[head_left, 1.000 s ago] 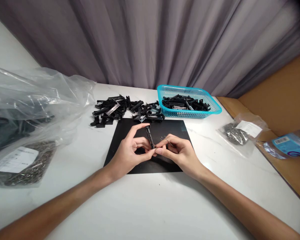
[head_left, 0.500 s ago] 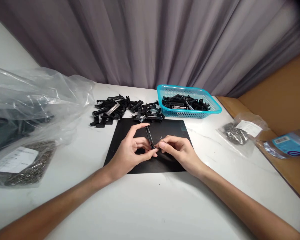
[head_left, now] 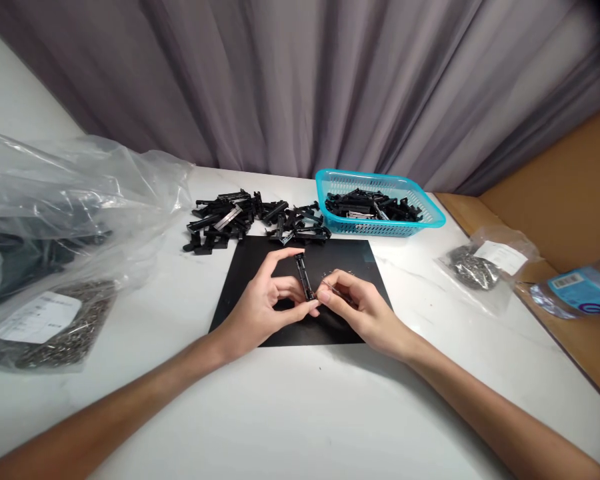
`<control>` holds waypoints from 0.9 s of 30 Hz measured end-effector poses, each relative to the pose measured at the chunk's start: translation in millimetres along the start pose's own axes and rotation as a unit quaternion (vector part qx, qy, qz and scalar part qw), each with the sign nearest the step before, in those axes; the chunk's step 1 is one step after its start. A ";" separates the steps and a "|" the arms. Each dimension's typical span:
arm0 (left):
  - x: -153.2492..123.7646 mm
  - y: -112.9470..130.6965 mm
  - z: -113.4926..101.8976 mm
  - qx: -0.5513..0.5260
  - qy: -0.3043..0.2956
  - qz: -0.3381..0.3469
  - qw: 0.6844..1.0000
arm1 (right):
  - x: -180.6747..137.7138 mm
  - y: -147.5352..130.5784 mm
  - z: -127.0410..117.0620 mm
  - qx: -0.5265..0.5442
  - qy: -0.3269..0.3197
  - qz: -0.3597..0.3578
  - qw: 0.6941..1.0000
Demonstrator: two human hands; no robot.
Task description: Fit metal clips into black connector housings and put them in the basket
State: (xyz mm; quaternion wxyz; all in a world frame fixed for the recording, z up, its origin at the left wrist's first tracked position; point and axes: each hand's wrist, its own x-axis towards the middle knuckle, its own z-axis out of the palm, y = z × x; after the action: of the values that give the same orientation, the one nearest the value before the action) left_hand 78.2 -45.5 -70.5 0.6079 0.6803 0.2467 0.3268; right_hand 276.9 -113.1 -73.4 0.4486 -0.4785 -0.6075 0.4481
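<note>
My left hand (head_left: pixel 265 300) holds a slim black plastic part (head_left: pixel 305 277) by its two ends, between thumb and forefinger, with its open channel side showing. Close to the part's lower end is my right hand (head_left: pixel 357 303), its thumb and forefinger pinching a thin metal piece (head_left: pixel 334 289), perhaps a pin or wire; its exact kind is too small to make out. Both hands are over a black mat (head_left: pixel 245 280). Some small metal bits lie on the mat just behind my right hand, partly hidden by it.
A pile of black plastic parts (head_left: pixel 220 220) lies behind the mat. To its right stands a blue basket (head_left: pixel 433 217) with more such parts. Clear bags of small metal pieces lie at left (head_left: pixel 75 333) and right (head_left: pixel 473 267). A blue-labelled packet (head_left: pixel 585 290) rests by cardboard.
The black part has shifted slightly right and sits a little more upright. My right thumb and forefinger remain close to its lower end; the thin metal piece shows more clearly.
</note>
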 end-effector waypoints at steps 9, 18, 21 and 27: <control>-2.5 1.0 -2.5 0.281 -0.032 0.051 0.958 | 1.9 5.3 -3.3 -0.120 0.128 -0.101 0.979; 0.4 -0.2 -3.8 0.438 -0.048 0.090 0.893 | 4.0 11.3 -2.3 -0.212 0.133 -0.128 0.960; 1.7 -1.9 -3.4 0.432 -0.044 0.090 0.896 | 5.4 14.6 -1.0 -0.213 0.122 -0.127 0.961; 1.8 -2.7 -2.9 0.433 -0.046 0.087 0.896 | 5.1 18.4 1.2 -0.209 0.117 -0.127 0.962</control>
State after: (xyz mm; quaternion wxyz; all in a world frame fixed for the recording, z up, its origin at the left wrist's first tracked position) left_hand 77.5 -41.9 -72.8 0.2335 0.9089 0.2759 0.2079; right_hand 278.3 -105.6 -90.9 0.4596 -0.5298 -0.6867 0.1910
